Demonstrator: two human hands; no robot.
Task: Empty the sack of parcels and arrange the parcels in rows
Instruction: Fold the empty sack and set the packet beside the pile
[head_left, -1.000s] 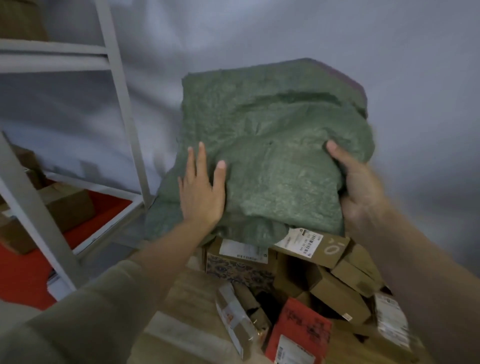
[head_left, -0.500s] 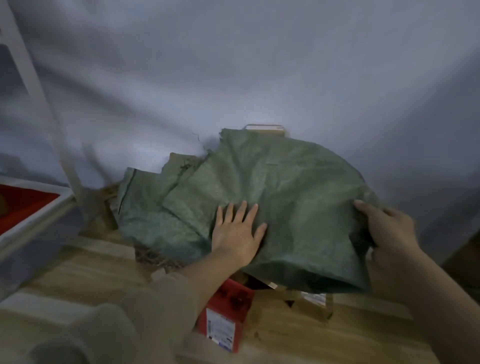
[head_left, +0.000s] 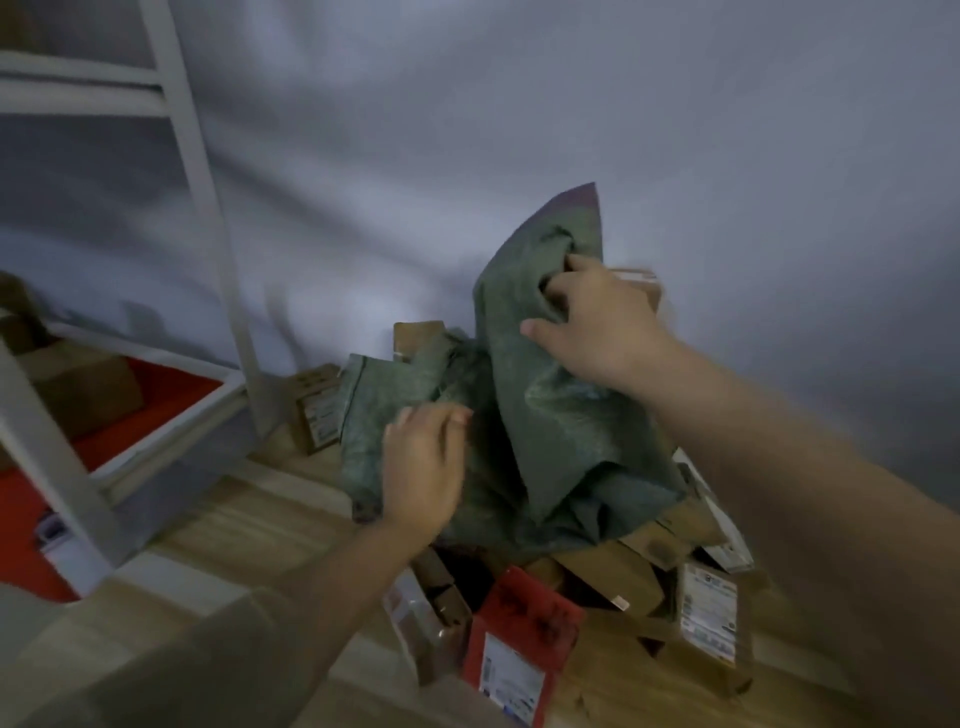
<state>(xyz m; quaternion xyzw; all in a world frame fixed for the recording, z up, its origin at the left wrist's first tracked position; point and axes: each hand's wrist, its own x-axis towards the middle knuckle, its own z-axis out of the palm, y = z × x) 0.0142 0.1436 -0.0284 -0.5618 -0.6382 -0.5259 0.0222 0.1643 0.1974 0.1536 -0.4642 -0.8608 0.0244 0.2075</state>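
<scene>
I see the green sack (head_left: 561, 431) crumpled in the centre of the frame, lying over a heap of parcels (head_left: 613, 571) on the wooden floor (head_left: 249, 525). Its cloth rises to a peak right of centre and sags down to the left, where a folded edge hangs toward the floor. My right hand (head_left: 602, 322), coming in from the right edge, has its fingers curled into a fold near the top of the sack, bunching the fabric, with the thumb laid along the cloth below. My left hand (head_left: 423, 467), reaching up from the lower left, lies against the lower left part of the sack; motion blur smears its fingers, so I cannot tell whether they grip the cloth or only press on it.

Below the sack the parcels lie jumbled, touching and overlapping. A red box (head_left: 524, 644) with a white label sits at lower centre, a brown carton (head_left: 428, 623) leans just beside it on the left, and a brown box with a large white label (head_left: 709, 623) lies at lower right. More brown cartons show behind the sack, one (head_left: 317, 410) on the floor at its left edge and one (head_left: 418, 335) poking up above it.

A pale grey wall (head_left: 519, 130) fills the upper frame. At the left stands a white metal rack (head_left: 208, 218), its bottom shelf red (head_left: 171, 384) and bearing a brown box (head_left: 88, 389)
</scene>
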